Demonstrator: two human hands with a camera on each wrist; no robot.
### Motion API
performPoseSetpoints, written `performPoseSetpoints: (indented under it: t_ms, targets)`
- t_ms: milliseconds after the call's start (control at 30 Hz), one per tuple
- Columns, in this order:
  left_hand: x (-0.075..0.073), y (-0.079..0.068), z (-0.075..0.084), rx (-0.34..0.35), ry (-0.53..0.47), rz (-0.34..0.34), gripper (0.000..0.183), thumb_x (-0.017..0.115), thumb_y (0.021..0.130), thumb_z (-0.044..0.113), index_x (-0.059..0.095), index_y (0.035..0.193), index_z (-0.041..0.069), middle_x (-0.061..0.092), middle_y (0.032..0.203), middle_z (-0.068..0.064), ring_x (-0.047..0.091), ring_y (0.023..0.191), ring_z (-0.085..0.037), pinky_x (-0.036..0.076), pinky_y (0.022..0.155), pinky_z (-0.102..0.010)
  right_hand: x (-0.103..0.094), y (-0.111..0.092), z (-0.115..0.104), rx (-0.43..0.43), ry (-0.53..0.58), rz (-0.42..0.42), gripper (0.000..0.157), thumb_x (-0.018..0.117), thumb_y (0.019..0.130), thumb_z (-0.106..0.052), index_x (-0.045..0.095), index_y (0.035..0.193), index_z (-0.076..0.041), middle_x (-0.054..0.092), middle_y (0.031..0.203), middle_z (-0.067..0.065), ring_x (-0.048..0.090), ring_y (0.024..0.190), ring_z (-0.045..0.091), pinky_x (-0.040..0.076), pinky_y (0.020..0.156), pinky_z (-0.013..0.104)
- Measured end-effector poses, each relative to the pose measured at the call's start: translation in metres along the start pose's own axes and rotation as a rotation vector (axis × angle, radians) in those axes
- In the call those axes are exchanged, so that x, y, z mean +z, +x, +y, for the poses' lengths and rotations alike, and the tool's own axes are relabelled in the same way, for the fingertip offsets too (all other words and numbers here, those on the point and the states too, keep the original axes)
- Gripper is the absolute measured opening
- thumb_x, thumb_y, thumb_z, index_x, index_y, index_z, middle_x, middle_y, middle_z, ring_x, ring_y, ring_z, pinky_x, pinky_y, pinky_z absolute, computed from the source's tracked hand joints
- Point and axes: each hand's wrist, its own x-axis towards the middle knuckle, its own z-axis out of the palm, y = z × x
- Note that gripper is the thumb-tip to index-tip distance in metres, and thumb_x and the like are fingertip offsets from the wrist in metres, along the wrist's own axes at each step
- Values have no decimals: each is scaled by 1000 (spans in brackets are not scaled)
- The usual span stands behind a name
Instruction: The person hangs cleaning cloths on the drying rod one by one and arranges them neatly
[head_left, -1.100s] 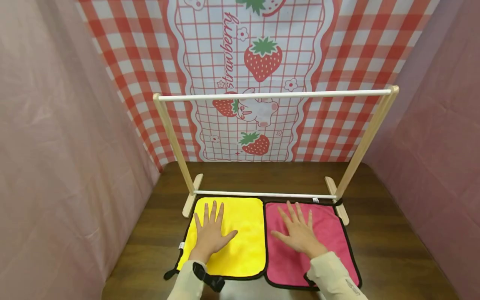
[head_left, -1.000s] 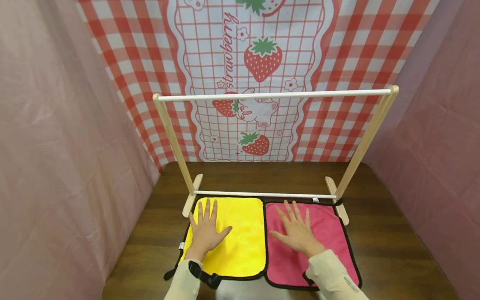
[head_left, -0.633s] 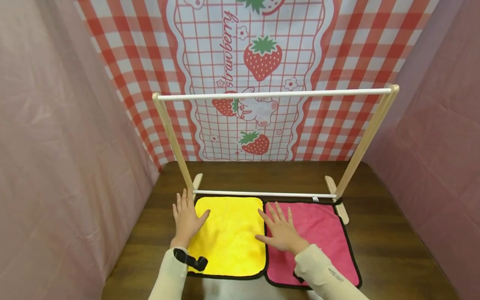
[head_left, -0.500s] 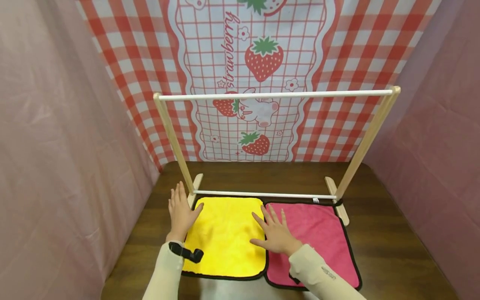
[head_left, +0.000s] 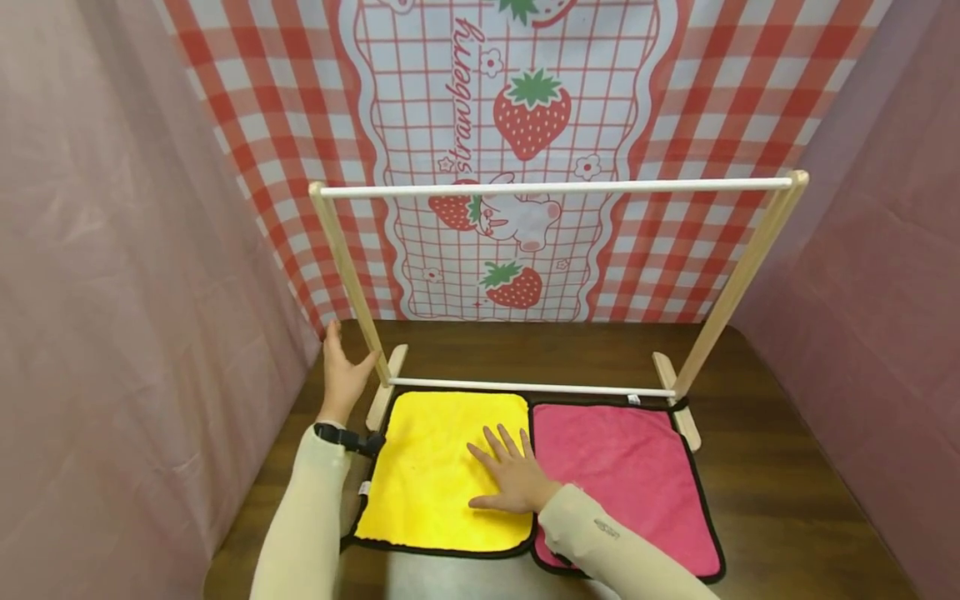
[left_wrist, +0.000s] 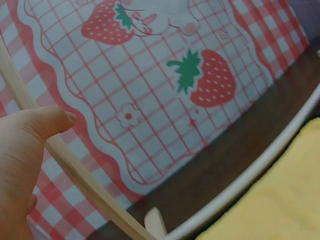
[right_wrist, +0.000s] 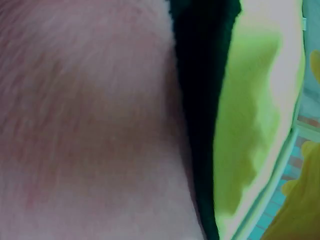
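A wooden drying rack (head_left: 555, 188) with white bars stands on the table. My left hand (head_left: 345, 379) is beside its left post (head_left: 347, 275), fingers straight along the outer side and thumb spread toward the wood. In the left wrist view the thumb (left_wrist: 52, 121) overlaps that post, and most of the other fingers are hidden. My right hand (head_left: 517, 483), fingers spread, is over the right part of a yellow towel (head_left: 420, 475) with black edging. Its wrist crosses onto a pink towel (head_left: 630, 475) with the same edging. Both towels lie flat side by side before the rack.
The dark wooden table (head_left: 780, 500) runs beneath everything. Behind the rack hangs a red-checked strawberry cloth (head_left: 525, 117). Pink curtains (head_left: 150, 292) close off both sides. The rack's right foot (head_left: 678, 408) stands near the pink towel's far corner.
My left hand has moved from over the yellow towel leftward and away to the rack's left post. My right hand has slid left from the pink towel to over the yellow one.
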Motion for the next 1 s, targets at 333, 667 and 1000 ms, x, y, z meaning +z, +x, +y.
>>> performPoseSetpoints:
  t_ms: [333,667,1000]
  targets:
    - [1,55,35,-209,-297,116,89,68,91,2,10,158,3,25,157,-22,27,143,-35,27,117,-43,18,22,4,113,169,-114,88,48,89,-73,27,159,-23,6,165,17,0,149,42,-1,115,65]
    - [8,80,55,-146,-269,184,60,63,91,-4,42,147,-3,52,133,-24,51,115,-27,43,99,-34,36,33,17,123,173,-58,79,56,85,-72,42,152,-31,15,163,16,11,147,44,8,113,69]
    - [2,89,59,-104,23,230,33,65,95,6,63,126,-4,66,110,-25,63,100,-33,52,86,-42,30,40,8,115,169,134,38,73,87,-47,66,113,-19,47,131,10,43,113,36,35,83,51]
